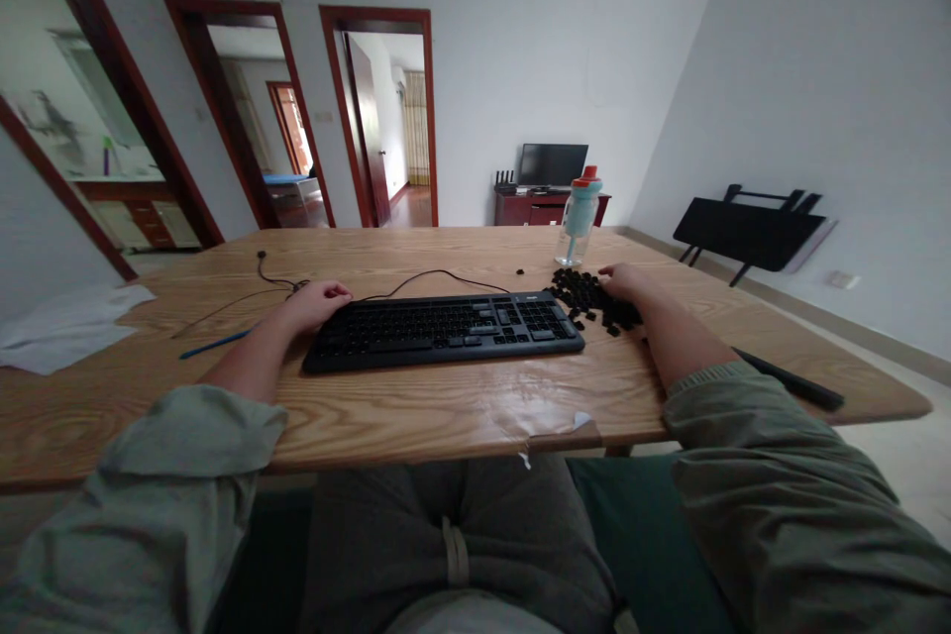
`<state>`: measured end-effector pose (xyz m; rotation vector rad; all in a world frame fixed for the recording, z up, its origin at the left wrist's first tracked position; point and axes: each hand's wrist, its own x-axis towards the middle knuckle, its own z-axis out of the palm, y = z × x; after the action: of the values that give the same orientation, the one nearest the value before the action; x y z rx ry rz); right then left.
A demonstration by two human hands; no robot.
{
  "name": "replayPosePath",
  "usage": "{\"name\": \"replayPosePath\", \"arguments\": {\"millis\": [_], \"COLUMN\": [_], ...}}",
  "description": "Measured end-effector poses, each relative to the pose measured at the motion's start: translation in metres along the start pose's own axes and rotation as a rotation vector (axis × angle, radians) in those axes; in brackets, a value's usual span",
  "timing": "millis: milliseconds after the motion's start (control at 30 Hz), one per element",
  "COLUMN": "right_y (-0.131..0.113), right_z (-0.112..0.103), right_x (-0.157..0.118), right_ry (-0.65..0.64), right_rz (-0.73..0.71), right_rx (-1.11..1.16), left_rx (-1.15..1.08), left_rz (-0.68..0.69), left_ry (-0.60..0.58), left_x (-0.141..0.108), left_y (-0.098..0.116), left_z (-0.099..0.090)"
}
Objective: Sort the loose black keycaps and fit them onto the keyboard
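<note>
A black keyboard lies across the table in front of me, with many of its keycaps off and a few larger ones seated on its right part. My left hand is at its back left corner, fingers curled together; whether something is between them is hidden. To the right of the keyboard spreads a heap of loose black keycaps. Over the heap's right side is my right hand, its fingers drawn together and pointing left among the keycaps. What they grip is too small to make out.
Behind the keycaps stands a clear bottle with a red lid. A thin cable runs behind the keyboard. A blue stick and white paper are at left, and a long black bar lies by my right forearm.
</note>
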<state>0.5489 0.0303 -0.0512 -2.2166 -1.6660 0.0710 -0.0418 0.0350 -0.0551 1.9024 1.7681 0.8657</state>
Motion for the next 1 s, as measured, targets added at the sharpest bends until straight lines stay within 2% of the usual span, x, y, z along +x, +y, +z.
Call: {"name": "replayPosePath", "arguments": {"millis": [167, 300, 433, 633, 733, 800, 900, 1000], "right_y": [-0.001, 0.003, 0.01, 0.021, 0.016, 0.008, -0.004, -0.012], "right_z": [0.009, 0.007, 0.007, 0.007, 0.003, -0.002, -0.011, -0.017], "right_x": [0.0, 0.002, 0.005, 0.004, -0.001, -0.008, -0.02, -0.027], "right_ry": [-0.034, -0.011, -0.004, 0.036, 0.09, 0.077, -0.047, -0.148], "right_rz": [0.062, 0.005, 0.031, -0.039, -0.04, -0.04, -0.111, -0.18], "right_rx": [0.018, 0.036, 0.012, 0.154, 0.357, 0.62, 1.025, 1.316], "left_rx": [0.046, 0.053, 0.046, 0.037, 0.025, 0.016, 0.002, -0.014], "left_rz": [0.001, -0.002, -0.009, -0.024, -0.02, -0.021, -0.026, -0.026], "left_ry": [-0.009, -0.019, -0.003, -0.014, -0.01, -0.01, -0.017, -0.028], "left_x": [0.002, 0.003, 0.002, -0.002, -0.002, -0.001, -0.001, -0.002], "left_y": [0.001, 0.0, -0.001, 0.004, 0.004, 0.002, 0.001, 0.001], "left_z": [0.0, 0.001, 0.001, -0.001, -0.001, 0.0, 0.0, 0.0]}}
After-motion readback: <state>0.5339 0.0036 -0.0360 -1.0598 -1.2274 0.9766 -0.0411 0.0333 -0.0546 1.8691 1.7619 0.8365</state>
